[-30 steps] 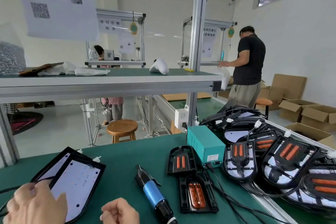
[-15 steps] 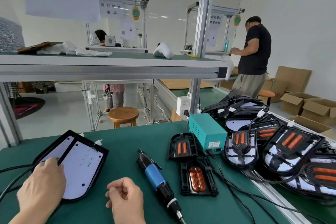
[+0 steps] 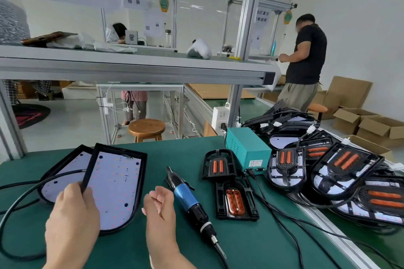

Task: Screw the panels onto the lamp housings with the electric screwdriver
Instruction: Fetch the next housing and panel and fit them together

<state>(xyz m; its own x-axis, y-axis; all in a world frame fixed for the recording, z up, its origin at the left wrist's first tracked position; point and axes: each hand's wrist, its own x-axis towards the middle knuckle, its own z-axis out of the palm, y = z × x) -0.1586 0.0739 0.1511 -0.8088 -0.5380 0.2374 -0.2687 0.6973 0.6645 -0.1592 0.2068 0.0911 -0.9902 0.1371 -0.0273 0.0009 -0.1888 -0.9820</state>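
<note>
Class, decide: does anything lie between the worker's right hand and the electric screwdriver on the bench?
Nothing visible does. The right hand is empty, right beside the electric screwdriver lying on the green mat.

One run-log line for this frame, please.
left hand: grips lamp housing rim | right hand: open, empty, beside electric screwdriver lying on table | screwing: not begun

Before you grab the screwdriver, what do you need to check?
1. Right hand free: ok, it holds nothing.
2. Electric screwdriver close by: ok, it lies beside the right hand.
3. Lamp housing steadied: ok, the left hand grips its edge.
4. Panel on the housing: not ok, it lies on the table, right of the screwdriver.
5. Screws ready: cannot tell, none visible.
</note>
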